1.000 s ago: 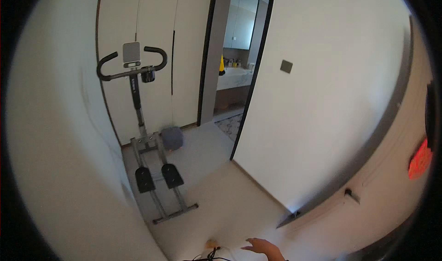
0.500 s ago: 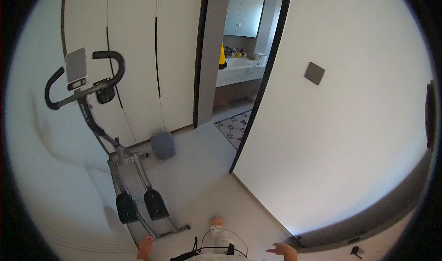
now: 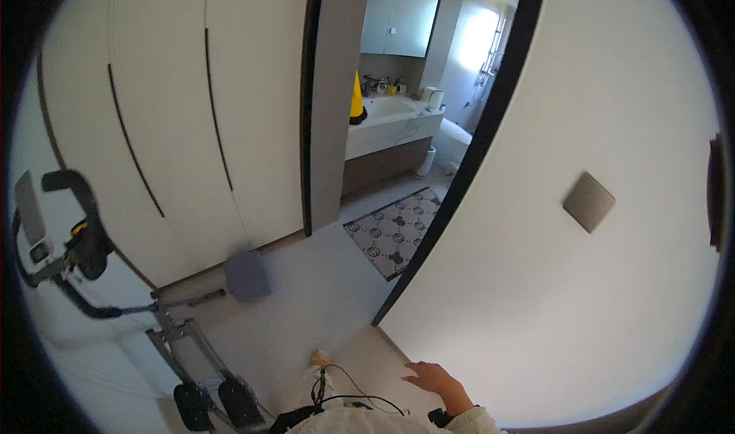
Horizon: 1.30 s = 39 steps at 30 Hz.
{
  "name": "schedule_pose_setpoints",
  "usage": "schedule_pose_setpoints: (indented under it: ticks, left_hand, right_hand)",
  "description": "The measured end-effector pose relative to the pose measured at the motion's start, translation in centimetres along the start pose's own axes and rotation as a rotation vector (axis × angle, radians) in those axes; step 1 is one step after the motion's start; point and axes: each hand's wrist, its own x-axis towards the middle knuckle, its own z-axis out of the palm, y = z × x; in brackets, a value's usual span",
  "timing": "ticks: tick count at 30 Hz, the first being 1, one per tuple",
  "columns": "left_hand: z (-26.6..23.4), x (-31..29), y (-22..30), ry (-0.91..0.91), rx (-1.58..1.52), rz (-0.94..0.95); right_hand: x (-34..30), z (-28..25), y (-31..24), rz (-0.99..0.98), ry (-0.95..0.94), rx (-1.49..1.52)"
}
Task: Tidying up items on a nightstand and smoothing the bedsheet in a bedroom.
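A: White wall (image 3: 582,296) is filling the right of the view; we are seeing our right hand (image 3: 435,378) spreading open beside it, fingers loose, gripping nothing, close to the surface though we cannot tell whether it is touching; we are judging that it is hovering there for balance.

B: Our left hand is lying outside the frame, so we are reporting nothing of its state; at the lower edge a thin black cable (image 3: 344,392) is curling over our pale clothing.

A: To the left, an exercise bike (image 3: 99,281) is standing against the white wardrobe doors (image 3: 176,120), probably to keep the walkway free; its pedals (image 3: 218,403) are sitting low, and a grey seat pad (image 3: 247,275) is projecting toward the passage.

B: Ahead, a patterned mat (image 3: 396,231) is lying at the bathroom doorway, likely for wet feet; beyond it a pale basin counter (image 3: 387,124) is carrying a yellow cone-shaped object (image 3: 357,97).
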Motion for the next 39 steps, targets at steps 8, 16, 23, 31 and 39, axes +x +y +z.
schedule_pose_setpoints:
  ticks: [8,16,23,31,39]
  left_hand:
    - [-6.0,17.5,13.0,-0.097,0.173,0.024]
    - [-19.3,34.5,45.8,0.053,0.122,0.244]
    - [-10.5,53.2,49.1,0.246,1.066,0.662]
    - [23.8,21.2,51.1,-0.857,1.237,1.497]
    - [29.5,-26.8,34.2,-1.809,1.095,1.705]
  right_hand:
    - [3.9,-0.9,2.8,0.570,-0.244,0.101]
    - [6.6,-4.8,-3.1,0.684,0.080,0.406]
    - [3.3,2.5,-4.7,0.863,-0.080,0.502]
    - [-2.3,5.7,-11.9,0.840,0.212,0.532]
    - [-16.7,14.0,-18.2,0.742,0.962,0.926]
